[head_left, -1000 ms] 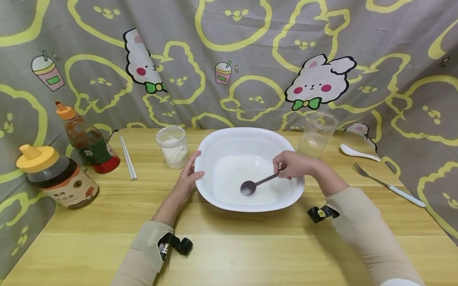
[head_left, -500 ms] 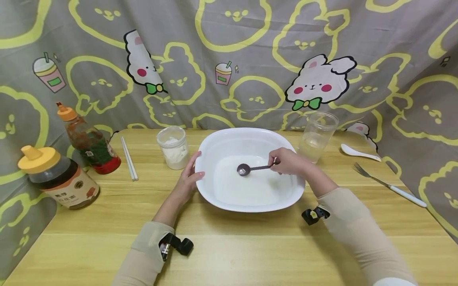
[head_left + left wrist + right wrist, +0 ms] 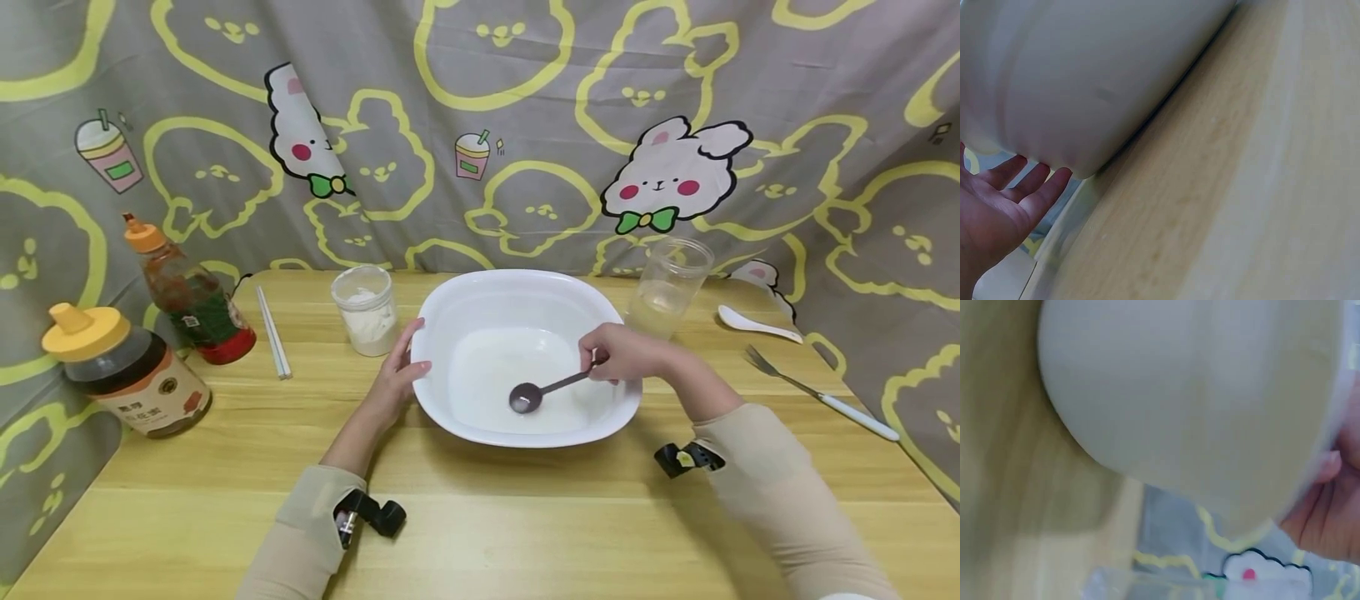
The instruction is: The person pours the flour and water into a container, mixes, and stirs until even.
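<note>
A white oval basin [image 3: 525,287] stands on the wooden table, with a shallow whitish liquid [image 3: 480,367] inside. At its left end my left hand [image 3: 390,379] grips the rim, the thumb reaching over the edge. In the left wrist view, the fingers [image 3: 1047,194] of that hand touch the basin's outer wall [image 3: 1104,75]. My right hand [image 3: 618,350] is over the basin's right side and pinches the handle of a dark brown measuring spoon [image 3: 527,398]. The spoon's bowl is low over the liquid, near the basin's front wall. In the right wrist view the basin hides the spoon.
Left of the basin are a jar of white powder [image 3: 367,312], chopsticks [image 3: 273,333], a red sauce bottle [image 3: 191,292] and a yellow-capped honey bottle [image 3: 127,371]. To its right are a clear jar with pale liquid [image 3: 663,287], a white spoon [image 3: 759,323] and a fork [image 3: 821,392].
My right hand carried the spoon from the front of the basin toward the back, then forward again and slightly right. My left hand has stayed at the rim.
</note>
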`<state>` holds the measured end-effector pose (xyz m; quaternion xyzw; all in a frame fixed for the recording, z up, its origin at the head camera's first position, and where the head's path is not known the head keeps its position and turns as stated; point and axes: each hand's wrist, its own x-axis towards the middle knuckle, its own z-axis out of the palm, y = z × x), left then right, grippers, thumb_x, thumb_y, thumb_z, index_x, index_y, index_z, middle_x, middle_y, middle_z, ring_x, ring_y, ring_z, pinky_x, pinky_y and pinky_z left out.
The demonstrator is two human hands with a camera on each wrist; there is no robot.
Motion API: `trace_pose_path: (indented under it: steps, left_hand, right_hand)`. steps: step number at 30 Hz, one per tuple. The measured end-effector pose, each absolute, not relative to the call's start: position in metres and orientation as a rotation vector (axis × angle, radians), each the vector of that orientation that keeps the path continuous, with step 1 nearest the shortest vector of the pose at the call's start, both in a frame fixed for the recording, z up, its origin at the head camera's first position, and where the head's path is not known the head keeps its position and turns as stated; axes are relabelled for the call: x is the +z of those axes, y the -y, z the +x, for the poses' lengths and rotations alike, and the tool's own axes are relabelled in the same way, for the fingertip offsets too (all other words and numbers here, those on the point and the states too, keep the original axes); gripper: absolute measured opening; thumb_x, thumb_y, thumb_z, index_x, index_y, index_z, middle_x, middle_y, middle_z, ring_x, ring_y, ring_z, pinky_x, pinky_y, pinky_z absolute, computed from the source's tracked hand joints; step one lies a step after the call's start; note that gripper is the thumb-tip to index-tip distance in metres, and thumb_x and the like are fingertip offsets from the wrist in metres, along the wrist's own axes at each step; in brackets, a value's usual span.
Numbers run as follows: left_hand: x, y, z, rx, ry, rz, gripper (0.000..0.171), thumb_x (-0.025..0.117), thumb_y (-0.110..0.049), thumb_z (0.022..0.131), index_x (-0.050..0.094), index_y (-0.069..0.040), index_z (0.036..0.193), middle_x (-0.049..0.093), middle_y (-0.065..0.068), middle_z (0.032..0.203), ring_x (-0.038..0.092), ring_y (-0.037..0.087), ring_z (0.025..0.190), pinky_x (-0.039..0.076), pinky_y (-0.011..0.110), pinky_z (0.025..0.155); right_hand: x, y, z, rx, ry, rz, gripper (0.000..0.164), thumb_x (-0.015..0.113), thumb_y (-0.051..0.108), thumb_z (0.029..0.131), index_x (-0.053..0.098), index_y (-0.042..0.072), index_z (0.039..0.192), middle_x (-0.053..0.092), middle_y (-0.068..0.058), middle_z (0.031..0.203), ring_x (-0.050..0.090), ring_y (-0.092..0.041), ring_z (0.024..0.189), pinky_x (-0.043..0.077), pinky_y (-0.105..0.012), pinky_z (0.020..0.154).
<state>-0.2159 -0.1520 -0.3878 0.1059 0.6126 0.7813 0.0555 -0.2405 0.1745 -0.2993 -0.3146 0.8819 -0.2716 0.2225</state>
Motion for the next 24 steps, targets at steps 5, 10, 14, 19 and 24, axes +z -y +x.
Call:
trace_pose_path:
  steps: [5,10,14,19,24]
  left_hand:
    - [-0.388,0.151,-0.216,2.374,-1.859,0.316,0.066,0.048,-0.004,0.077,0.023,-0.018,0.136,0.029,0.019,0.13,0.036,0.038,0.109,0.045,0.046,0.077]
    - [-0.389,0.151,-0.216,2.379,-1.857,0.324,0.067,0.048,-0.004,0.077,0.022,-0.018,0.137,0.029,0.018,0.13,0.034,0.04,0.11,0.046,0.045,0.077]
    - [-0.389,0.152,-0.215,2.378,-1.857,0.333,0.067,0.048,-0.004,0.077,0.021,-0.018,0.137,0.028,0.019,0.131,0.033,0.041,0.11,0.046,0.044,0.076]
    - [-0.388,0.151,-0.214,2.386,-1.831,0.324,0.067,0.048,-0.003,0.077,0.021,-0.018,0.137,0.027,0.018,0.132,0.03,0.042,0.113,0.039,0.053,0.082]
    - [-0.388,0.151,-0.215,2.388,-1.828,0.337,0.067,0.048,-0.004,0.078,0.021,-0.017,0.137,0.026,0.019,0.133,0.03,0.043,0.113,0.037,0.054,0.083]
  right_hand:
    - [-0.285,-0.191,-0.241,-0.655,-2.598,-0.842,0.013,0.051,-0.009,0.069,0.055,0.004,0.067,0.051,-0.001,0.057,0.042,-0.011,0.048,0.036,-0.022,0.041]
    - [-0.287,-0.189,-0.249,-0.559,-2.752,-0.731,0.01,0.051,-0.006,0.07,0.057,0.003,0.07,0.051,-0.002,0.061,0.045,-0.014,0.054,0.038,-0.024,0.045]
    - [-0.298,-0.173,-0.259,-0.612,-2.748,-0.654,0.006,0.053,-0.001,0.074,0.057,0.001,0.077,0.053,-0.004,0.062,0.047,-0.015,0.054,0.039,-0.025,0.048]
    - [-0.318,-0.151,-0.265,-0.833,-2.618,-0.743,0.005,0.053,-0.003,0.076,0.057,-0.001,0.078,0.054,-0.008,0.056,0.048,-0.014,0.05,0.039,-0.024,0.049]
    - [-0.326,-0.14,-0.259,-0.94,-2.425,-0.802,0.005,0.054,-0.005,0.077,0.057,-0.001,0.079,0.051,-0.004,0.051,0.045,-0.016,0.048,0.035,-0.022,0.047]
